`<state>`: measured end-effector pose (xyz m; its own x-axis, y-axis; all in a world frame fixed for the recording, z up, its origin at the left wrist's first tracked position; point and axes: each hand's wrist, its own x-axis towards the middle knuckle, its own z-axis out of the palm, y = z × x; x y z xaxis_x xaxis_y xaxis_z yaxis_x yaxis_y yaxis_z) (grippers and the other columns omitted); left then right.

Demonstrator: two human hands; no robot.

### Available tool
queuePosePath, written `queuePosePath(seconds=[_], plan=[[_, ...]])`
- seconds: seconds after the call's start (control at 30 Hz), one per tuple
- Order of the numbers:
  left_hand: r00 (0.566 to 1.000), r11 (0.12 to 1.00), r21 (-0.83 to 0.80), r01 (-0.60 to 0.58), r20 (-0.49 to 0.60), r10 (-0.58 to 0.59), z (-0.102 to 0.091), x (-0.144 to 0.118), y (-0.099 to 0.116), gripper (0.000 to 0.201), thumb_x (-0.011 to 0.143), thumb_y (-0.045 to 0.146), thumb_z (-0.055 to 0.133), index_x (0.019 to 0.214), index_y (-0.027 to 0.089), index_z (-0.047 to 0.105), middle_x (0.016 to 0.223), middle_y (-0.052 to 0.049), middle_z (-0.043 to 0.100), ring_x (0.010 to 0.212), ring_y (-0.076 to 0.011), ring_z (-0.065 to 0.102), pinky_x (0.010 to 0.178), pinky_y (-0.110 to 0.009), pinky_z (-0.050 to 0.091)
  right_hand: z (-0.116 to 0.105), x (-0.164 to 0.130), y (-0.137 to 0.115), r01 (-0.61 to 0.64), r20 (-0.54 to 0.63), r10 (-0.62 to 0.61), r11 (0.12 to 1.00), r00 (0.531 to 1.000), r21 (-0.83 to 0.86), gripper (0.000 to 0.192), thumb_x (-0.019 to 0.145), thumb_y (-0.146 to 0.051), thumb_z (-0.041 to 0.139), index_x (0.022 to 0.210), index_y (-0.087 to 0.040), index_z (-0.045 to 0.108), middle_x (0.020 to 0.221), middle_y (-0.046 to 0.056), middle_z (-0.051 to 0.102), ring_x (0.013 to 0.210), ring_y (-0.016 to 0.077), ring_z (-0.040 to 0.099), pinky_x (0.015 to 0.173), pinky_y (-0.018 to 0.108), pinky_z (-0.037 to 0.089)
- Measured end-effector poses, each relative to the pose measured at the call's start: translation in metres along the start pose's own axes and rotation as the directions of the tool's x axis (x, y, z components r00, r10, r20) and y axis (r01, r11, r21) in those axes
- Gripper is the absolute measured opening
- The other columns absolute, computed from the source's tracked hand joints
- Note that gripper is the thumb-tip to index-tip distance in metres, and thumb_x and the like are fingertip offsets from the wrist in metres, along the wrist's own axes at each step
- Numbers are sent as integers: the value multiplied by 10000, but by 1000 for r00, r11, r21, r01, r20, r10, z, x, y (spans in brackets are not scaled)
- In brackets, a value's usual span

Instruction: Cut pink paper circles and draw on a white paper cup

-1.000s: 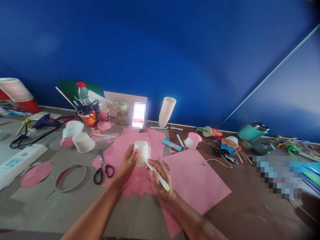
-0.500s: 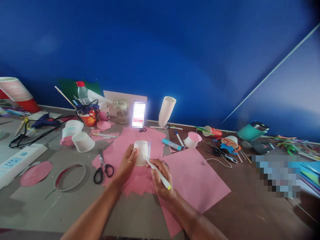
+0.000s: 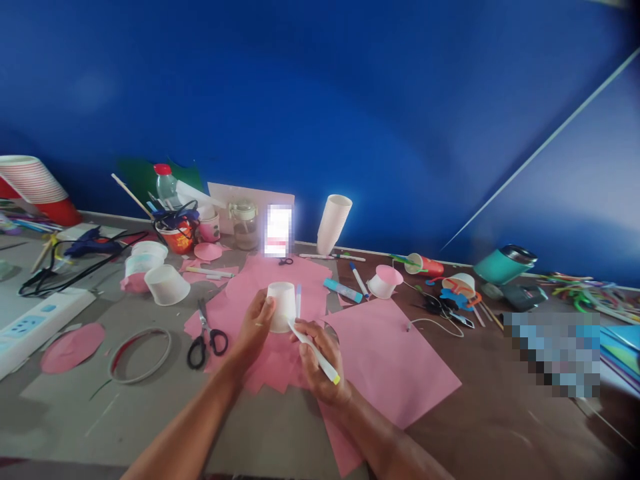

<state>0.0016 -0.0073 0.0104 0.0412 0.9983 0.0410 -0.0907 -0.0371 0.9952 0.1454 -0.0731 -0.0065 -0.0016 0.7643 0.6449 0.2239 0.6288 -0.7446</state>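
My left hand (image 3: pixel 256 328) is closed around the left side of a white paper cup (image 3: pixel 283 307), which is upside down, narrow end up. My right hand (image 3: pixel 323 363) grips a white marker (image 3: pixel 320 358) with a yellow end pointing back toward me. The marker's front end is at the lower right side of the cup; whether it touches I cannot tell. Under both hands lies cut pink paper (image 3: pixel 273 360). Black-handled scissors (image 3: pixel 206 340) rest left of my left hand. A larger pink sheet (image 3: pixel 390 360) spreads right of my right hand.
A tape ring (image 3: pixel 140 380) and a white power strip (image 3: pixel 40 327) lie to the left. A glue stick (image 3: pixel 343 290), a blue-capped marker (image 3: pixel 359 279) and a pink-topped cup (image 3: pixel 384 285) sit beyond my right hand. Stacked white cups (image 3: pixel 334 223) lean near the blue wall.
The marker's front end has dropped slightly, toward the cup's lower right side, with my right hand shifting a little downward. My left hand keeps the cup nearly still.
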Motion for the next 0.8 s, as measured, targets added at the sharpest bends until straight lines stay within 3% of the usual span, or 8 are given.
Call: queuePosePath(seconds=[0.37, 0.63, 0.8], plan=[[997, 998, -62, -22, 69, 27, -5, 3, -17, 501, 877, 614, 529, 1049, 150, 608, 772, -8, 559, 630, -127, 481, 538, -246, 392, -4, -1, 3, -21, -29, 21, 1000, 999, -12, 250, 1000, -346, 455, 1196, -256, 582, 911, 43, 692, 826, 194, 671, 732, 325, 555], [999, 996, -85, 7, 54, -3, -2, 4, -11, 402, 880, 573, 541, 903, 173, 572, 747, 2, 538, 604, -114, 462, 515, -238, 378, -2, 0, 4, 44, 8, -45, 998, 999, 38, 261, 1003, -317, 450, 1213, -244, 586, 907, 55, 672, 827, 198, 659, 777, 363, 557], [998, 993, -118, 23, 63, -16, -2, 3, -12, 366, 877, 545, 549, 913, 181, 561, 758, -9, 546, 603, -127, 470, 514, -251, 384, -1, 3, 4, 81, 0, -81, 996, 997, 25, 247, 997, -304, 459, 1190, -229, 594, 885, 62, 677, 842, 212, 669, 788, 375, 569]])
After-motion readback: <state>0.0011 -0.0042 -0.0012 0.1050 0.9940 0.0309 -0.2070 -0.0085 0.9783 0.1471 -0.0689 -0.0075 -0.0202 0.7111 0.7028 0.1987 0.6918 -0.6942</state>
